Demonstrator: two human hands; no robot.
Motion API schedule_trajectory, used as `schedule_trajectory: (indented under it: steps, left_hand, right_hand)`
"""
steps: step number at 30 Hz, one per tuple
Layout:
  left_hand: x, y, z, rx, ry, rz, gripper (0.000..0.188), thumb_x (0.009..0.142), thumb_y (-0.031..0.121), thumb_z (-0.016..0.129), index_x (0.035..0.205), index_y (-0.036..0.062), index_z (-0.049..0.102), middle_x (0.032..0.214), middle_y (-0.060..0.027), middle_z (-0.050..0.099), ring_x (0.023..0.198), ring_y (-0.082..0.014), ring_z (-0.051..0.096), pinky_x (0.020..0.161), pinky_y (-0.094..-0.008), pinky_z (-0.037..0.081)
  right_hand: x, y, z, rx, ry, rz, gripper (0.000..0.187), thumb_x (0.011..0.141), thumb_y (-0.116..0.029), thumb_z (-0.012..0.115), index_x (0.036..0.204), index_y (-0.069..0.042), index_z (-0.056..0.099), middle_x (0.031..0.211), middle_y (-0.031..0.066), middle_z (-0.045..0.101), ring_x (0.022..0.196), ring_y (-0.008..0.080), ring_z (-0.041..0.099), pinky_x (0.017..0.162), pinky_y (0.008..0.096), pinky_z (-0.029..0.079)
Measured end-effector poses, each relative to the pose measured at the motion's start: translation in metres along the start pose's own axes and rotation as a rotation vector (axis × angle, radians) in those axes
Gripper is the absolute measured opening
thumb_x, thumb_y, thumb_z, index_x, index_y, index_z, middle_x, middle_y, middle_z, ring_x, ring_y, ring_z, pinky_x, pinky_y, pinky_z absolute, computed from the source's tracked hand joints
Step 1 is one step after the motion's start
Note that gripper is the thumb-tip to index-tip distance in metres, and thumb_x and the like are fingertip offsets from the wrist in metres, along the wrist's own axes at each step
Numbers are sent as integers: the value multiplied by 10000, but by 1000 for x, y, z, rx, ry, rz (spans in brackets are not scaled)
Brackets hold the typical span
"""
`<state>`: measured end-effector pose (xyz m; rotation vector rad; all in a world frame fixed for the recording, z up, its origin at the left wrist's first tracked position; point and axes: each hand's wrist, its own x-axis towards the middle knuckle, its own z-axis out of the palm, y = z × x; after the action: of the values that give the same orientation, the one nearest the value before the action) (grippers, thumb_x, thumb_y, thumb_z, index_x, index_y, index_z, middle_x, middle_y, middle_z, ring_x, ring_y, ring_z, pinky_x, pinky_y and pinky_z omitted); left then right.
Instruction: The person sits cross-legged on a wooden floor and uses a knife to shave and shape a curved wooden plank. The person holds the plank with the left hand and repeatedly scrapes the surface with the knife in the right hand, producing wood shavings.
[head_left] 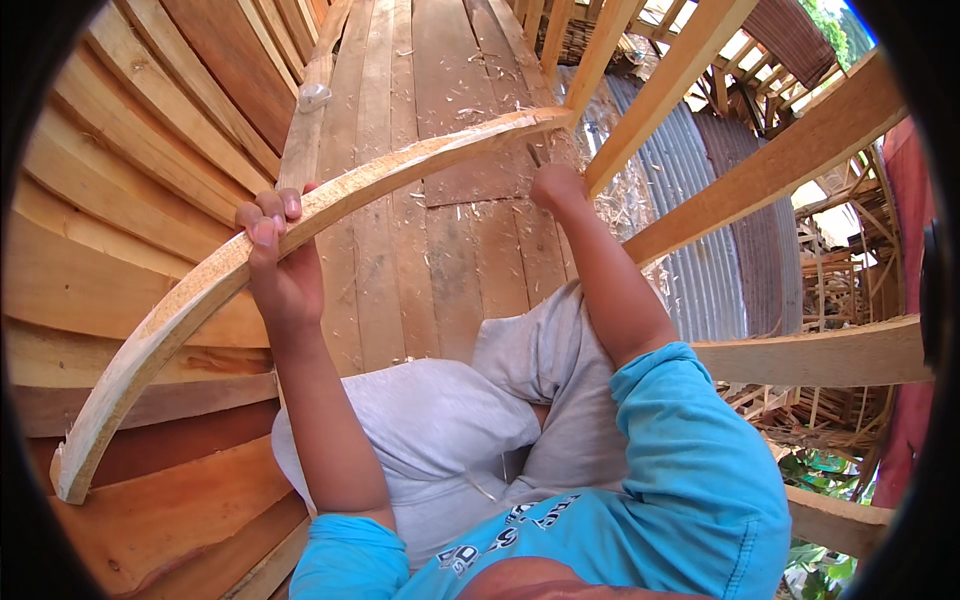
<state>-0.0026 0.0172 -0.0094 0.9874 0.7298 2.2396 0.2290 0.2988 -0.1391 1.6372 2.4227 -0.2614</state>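
A long, pale wooden batten [400, 176] with a rough, hewn upper face runs from the lower left up to the right, raised above the plank floor. My left hand [286, 270] is closed around it left of its middle, thumb and fingers wrapped over its edge. My right hand [558, 187] is a fist below the batten's far right end, close to an upright slat. From this fist sticks out a thin, dark, pointed piece [534, 153], perhaps a blade; the rest of it is hidden. It appears apart from the batten.
Wood chips lie scattered over the plank floor [380, 290]. Curved-looking boards [130, 220] form a wall at the left. Spaced wooden slats [760, 185] stand at the right, with corrugated metal sheets [690, 230] beyond. A small clear plastic item [313, 97] rests at the far left.
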Motion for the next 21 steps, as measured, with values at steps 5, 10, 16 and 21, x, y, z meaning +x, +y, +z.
schedule_trajectory:
  steps: [5, 10, 16, 21]
  left_hand:
    - [-2, 2, 1, 2, 5, -7, 221, 903, 220, 609, 802, 178, 417, 829, 51, 421, 967, -121, 473, 1164, -470, 289]
    - [3, -3, 7, -28, -35, 1, 223, 901, 220, 629, 801, 171, 436, 821, 47, 422, 959, -125, 476, 1159, -470, 296]
    - [1, 0, 2, -13, -23, -9, 214, 900, 221, 630, 804, 170, 446, 815, 49, 424, 954, -125, 478, 1158, -464, 301]
    - [1, 0, 3, -18, -13, -9, 215, 897, 228, 637, 805, 170, 450, 810, 51, 431, 951, -125, 482, 1153, -463, 311]
  right_hand:
    - [-45, -22, -21, -8, -505, -214, 222, 845, -61, 511, 869, 16, 718, 684, 139, 690, 626, 262, 704, 652, 406, 569]
    - [-3, 38, 24, -139, -3, -31, 176, 836, -126, 592, 857, -9, 722, 841, 169, 712, 791, 283, 715, 670, 410, 562]
    - [0, 1, 28, 29, 77, -197, 252, 833, -242, 677, 911, -4, 709, 1016, 211, 684, 957, 356, 664, 793, 442, 533]
    - [-22, -57, 38, 52, -60, -454, 280, 837, -258, 689, 923, 8, 687, 961, 213, 679, 952, 380, 646, 816, 472, 512]
